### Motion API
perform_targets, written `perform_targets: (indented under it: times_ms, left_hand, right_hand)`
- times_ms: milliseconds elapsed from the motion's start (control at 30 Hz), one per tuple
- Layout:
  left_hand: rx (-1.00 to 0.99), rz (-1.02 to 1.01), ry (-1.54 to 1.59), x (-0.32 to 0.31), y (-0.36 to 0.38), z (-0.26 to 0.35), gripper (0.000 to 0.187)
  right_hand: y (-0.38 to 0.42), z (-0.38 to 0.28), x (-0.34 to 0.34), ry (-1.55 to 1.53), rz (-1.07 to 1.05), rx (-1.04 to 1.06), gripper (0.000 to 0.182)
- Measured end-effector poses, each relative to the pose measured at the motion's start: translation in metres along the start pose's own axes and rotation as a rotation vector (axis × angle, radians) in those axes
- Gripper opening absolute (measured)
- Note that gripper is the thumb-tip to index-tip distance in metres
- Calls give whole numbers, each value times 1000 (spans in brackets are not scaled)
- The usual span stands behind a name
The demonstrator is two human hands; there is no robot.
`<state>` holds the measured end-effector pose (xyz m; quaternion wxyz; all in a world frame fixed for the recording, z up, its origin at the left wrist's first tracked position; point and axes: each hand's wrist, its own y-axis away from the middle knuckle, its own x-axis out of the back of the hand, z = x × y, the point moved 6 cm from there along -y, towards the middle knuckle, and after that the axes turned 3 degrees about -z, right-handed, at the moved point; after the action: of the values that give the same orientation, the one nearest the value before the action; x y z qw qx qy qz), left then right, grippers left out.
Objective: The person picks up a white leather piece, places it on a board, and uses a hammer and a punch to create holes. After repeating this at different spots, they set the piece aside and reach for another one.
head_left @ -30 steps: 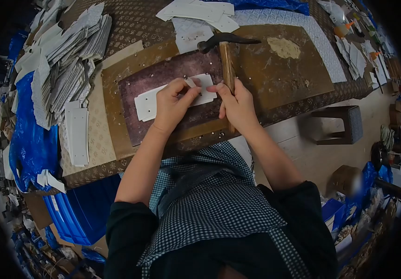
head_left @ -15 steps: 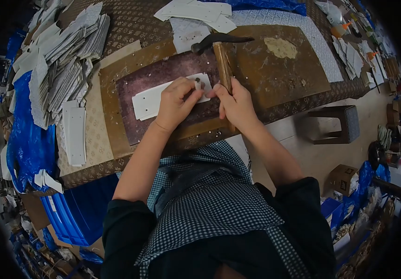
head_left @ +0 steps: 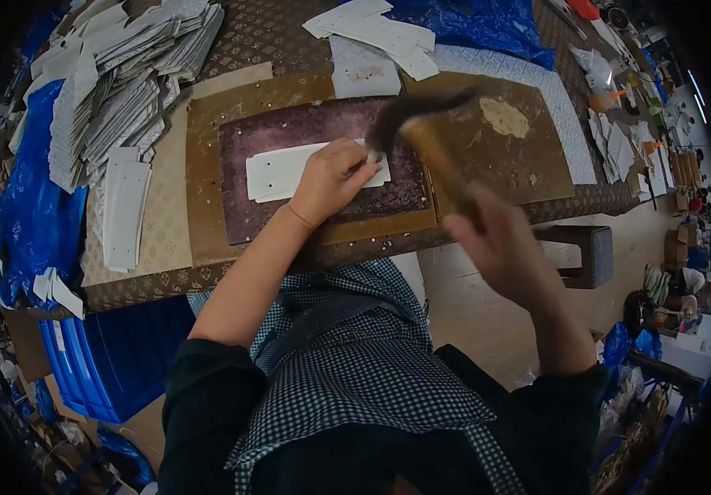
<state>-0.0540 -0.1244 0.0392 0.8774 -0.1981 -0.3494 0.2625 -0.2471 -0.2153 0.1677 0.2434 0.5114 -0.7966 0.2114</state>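
Note:
My right hand (head_left: pixel 500 239) is closed round the wooden handle of a hammer (head_left: pixel 436 155), both slightly blurred. The dark curved hammer head meets the tops of my left fingertips in this view. My left hand (head_left: pixel 335 177) pinches a small metal punch (head_left: pixel 376 157) upright, mostly hidden by the fingers and hammer head. Under that hand lies a white strip piece (head_left: pixel 277 172) with small holes at its left end, seemingly stacked on another. It rests on a purplish worn board (head_left: pixel 240 216).
A brown sheet (head_left: pixel 203 198) lies under the board on the patterned table. Stacked white pieces (head_left: pixel 128 124) and blue plastic (head_left: pixel 29 198) sit at the left, more white pieces (head_left: pixel 380 33) at the back. A stool (head_left: pixel 590 256) stands right, a blue crate (head_left: pixel 116 355) below left.
My right hand has moved right and back from the left hand, gripping lower on the handle. The hammer head has swung down onto the punch. The view has shifted slightly.

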Motion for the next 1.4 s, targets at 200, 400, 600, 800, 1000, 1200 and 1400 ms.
perform_targets:
  times_ms: [200, 400, 600, 800, 1000, 1200, 1400]
  left_hand:
    - [113, -43, 85, 2, 0, 0, 9]
    - [81, -38, 65, 2, 1, 1, 12]
    - [74, -27, 65, 1, 1, -1, 12]
    - [83, -28, 92, 1, -3, 6, 16]
    - [225, 26, 51, 6, 3, -4, 20]
    - [475, 159, 438, 22, 18, -16, 9]
    - [494, -125, -300, 79, 25, -7, 30]
  right_hand:
    - [0, -35, 26, -153, 30, -149, 17]
    - [-1, -43, 34, -382, 234, 171, 18]
    - [0, 27, -11, 12, -138, -365, 25]
    - [-45, 83, -66, -630, 152, -317, 26]
    - [-66, 112, -104, -624, 225, -329, 24]
    - [-65, 112, -102, -715, 229, -294, 25]
    - [-63, 112, -101, -742, 302, -260, 27]
